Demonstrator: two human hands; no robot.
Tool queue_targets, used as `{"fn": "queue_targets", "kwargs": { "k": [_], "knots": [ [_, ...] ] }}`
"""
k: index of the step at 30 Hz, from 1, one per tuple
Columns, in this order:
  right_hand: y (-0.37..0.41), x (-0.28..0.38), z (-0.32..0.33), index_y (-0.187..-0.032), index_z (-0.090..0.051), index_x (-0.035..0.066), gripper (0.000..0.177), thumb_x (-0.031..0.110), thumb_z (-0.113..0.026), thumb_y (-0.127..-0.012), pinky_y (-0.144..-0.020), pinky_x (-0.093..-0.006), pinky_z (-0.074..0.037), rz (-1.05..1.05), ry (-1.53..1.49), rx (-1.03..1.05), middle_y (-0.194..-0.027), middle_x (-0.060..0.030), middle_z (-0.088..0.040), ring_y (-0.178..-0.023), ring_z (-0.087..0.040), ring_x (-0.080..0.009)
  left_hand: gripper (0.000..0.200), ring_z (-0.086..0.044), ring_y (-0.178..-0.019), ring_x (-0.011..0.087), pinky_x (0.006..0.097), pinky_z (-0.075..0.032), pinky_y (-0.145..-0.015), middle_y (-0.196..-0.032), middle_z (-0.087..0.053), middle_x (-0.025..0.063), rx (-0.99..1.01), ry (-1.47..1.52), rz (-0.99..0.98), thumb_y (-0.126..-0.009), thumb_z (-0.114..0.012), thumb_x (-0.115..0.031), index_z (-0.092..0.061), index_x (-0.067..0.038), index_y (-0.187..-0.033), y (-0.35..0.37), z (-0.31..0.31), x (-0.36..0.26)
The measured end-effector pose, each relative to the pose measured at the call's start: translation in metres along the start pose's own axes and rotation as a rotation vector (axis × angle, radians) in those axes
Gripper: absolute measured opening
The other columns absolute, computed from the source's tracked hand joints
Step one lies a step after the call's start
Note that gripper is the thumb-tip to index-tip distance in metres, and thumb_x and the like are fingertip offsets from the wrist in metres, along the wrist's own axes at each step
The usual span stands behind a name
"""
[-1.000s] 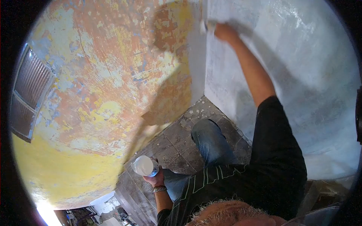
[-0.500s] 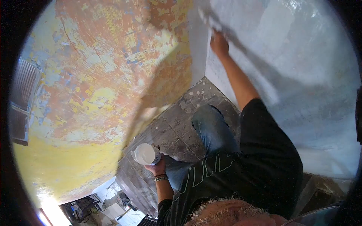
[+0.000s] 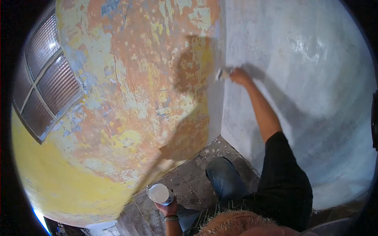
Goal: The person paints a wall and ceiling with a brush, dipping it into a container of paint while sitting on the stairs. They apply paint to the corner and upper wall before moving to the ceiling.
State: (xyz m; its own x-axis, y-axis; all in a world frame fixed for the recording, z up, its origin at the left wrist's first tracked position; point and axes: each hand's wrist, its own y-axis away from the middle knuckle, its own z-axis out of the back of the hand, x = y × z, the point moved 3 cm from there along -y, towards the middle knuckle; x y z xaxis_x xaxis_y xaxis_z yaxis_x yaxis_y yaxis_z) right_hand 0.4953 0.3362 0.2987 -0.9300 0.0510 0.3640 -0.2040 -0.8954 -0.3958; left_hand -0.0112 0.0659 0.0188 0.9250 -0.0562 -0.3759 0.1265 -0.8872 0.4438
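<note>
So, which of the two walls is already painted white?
The grey-white wall beside the right hand and its brush; the other wall, with the window, is peeling orange and yellow.

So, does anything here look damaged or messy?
Yes. The left wall is badly flaked, patchy orange, yellow and blue. White drips speckle the floor tiles in the corner, below the brush in the right hand. The left hand holds a white tub.

No legible text, label, brand or number anywhere in view (pale lines on the black shirt (image 3: 283,185): unreadable here).
</note>
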Motion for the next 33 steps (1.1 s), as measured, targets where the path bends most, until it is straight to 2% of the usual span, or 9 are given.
{"fn": "queue_targets", "kwargs": {
  "k": [4, 6, 11, 13, 21, 25, 28, 30, 33],
  "knots": [
    [-0.025, 0.056, 0.142, -0.076, -0.059, -0.001, 0.032, 0.03, -0.054, -0.072, -0.061, -0.0369, -0.044, -0.027, -0.094, -0.214, -0.066, -0.0158, -0.059, -0.064, -0.058, -0.0256, 0.055, -0.05, -0.095, 0.0278, 0.043, -0.042, -0.072, -0.105, -0.053, 0.0073, 0.124, -0.131, 0.059, -0.072, -0.041, -0.05, -0.046, -0.013, -0.111, -0.023, 0.034, 0.008],
    [-0.037, 0.074, 0.178, -0.081, -0.059, 0.002, 0.027, 0.028, -0.051, -0.075, -0.065, -0.0382, -0.044, 0.099, 0.122, -0.526, -0.074, -0.0161, -0.058, -0.072, -0.057, -0.0277, 0.057, -0.049, -0.099, 0.0278, 0.044, -0.037, -0.074, -0.108, -0.052, 0.0036, 0.064, -0.081, 0.109, -0.071, -0.037, -0.058, -0.046, -0.02, -0.113, -0.035, 0.049, 0.015],
    [0.003, 0.112, 0.153, -0.096, -0.055, 0.003, 0.025, 0.019, -0.044, -0.08, -0.072, -0.0433, -0.043, 0.071, 0.133, -0.799, -0.088, -0.0216, -0.057, -0.081, -0.055, -0.0359, 0.056, -0.042, -0.107, 0.0285, 0.0456, -0.035, -0.085, -0.116, -0.045, 0.0069, -0.009, -0.291, -0.033, -0.072, -0.041, -0.046, -0.04, -0.014, -0.117, 0.0, -0.003, 0.013],
    [0.017, 0.097, 0.107, -0.104, -0.053, 0.011, 0.028, 0.022, -0.048, -0.078, -0.069, -0.0424, -0.044, 0.11, 0.146, -0.959, -0.096, -0.0119, -0.054, -0.085, -0.053, -0.0315, 0.052, -0.044, -0.105, 0.0277, 0.0452, -0.037, -0.083, -0.112, -0.048, 0.0073, 0.047, -0.21, 0.013, -0.073, -0.039, -0.047, -0.044, -0.014, -0.114, -0.005, 0.006, 0.011],
    [0.109, -0.038, -0.172, -0.116, -0.045, 0.011, 0.04, 0.013, -0.05, -0.076, -0.065, -0.0421, -0.047, -0.032, 0.153, -0.454, -0.094, -0.0156, -0.053, -0.085, -0.054, -0.0327, 0.054, -0.052, -0.093, 0.0305, 0.0412, -0.046, -0.063, -0.105, -0.053, 0.008, 0.036, -0.131, 0.136, -0.074, -0.04, -0.051, -0.046, -0.014, -0.112, -0.014, 0.034, 0.013],
    [0.198, -0.065, -0.243, -0.106, -0.052, 0.007, 0.032, 0.018, -0.045, -0.077, -0.078, -0.0424, -0.043, -0.312, 0.073, 0.288, -0.107, -0.0189, -0.051, -0.091, -0.054, -0.0331, 0.056, -0.051, -0.096, 0.0329, 0.0379, -0.046, -0.054, -0.105, -0.053, 0.0086, -0.045, -0.165, 0.092, -0.073, -0.04, -0.052, -0.045, -0.014, -0.113, -0.017, 0.024, 0.017],
    [0.19, -0.078, -0.256, -0.097, -0.055, 0.005, 0.029, 0.021, -0.043, -0.076, -0.08, -0.0435, -0.042, -0.221, 0.138, 0.24, -0.099, -0.0206, -0.055, -0.088, -0.055, -0.0339, 0.056, -0.05, -0.097, 0.0335, 0.039, -0.046, -0.057, -0.106, -0.053, 0.0089, 0.006, -0.174, 0.089, -0.073, -0.041, -0.051, -0.045, -0.013, -0.114, -0.022, 0.022, 0.012],
    [0.138, -0.049, -0.185, -0.091, -0.054, 0.0, 0.03, 0.023, -0.042, -0.077, -0.078, -0.0444, -0.042, -0.343, 0.044, 0.316, -0.093, -0.0239, -0.055, -0.088, -0.054, -0.036, 0.055, -0.05, -0.097, 0.0336, 0.0405, -0.045, -0.06, -0.106, -0.053, 0.009, 0.055, -0.16, 0.114, -0.073, -0.041, -0.05, -0.045, -0.014, -0.114, -0.024, 0.026, 0.008],
    [0.048, -0.006, -0.067, -0.091, -0.053, 0.001, 0.026, 0.021, -0.045, -0.076, -0.073, -0.0455, -0.042, -0.069, 0.21, -0.038, -0.089, -0.0218, -0.057, -0.082, -0.055, -0.0364, 0.053, -0.05, -0.098, 0.0327, 0.0423, -0.045, -0.067, -0.107, -0.052, 0.0088, 0.077, -0.179, 0.092, -0.073, -0.04, -0.046, -0.044, -0.013, -0.115, -0.024, 0.022, 0.006]
  ]
}}
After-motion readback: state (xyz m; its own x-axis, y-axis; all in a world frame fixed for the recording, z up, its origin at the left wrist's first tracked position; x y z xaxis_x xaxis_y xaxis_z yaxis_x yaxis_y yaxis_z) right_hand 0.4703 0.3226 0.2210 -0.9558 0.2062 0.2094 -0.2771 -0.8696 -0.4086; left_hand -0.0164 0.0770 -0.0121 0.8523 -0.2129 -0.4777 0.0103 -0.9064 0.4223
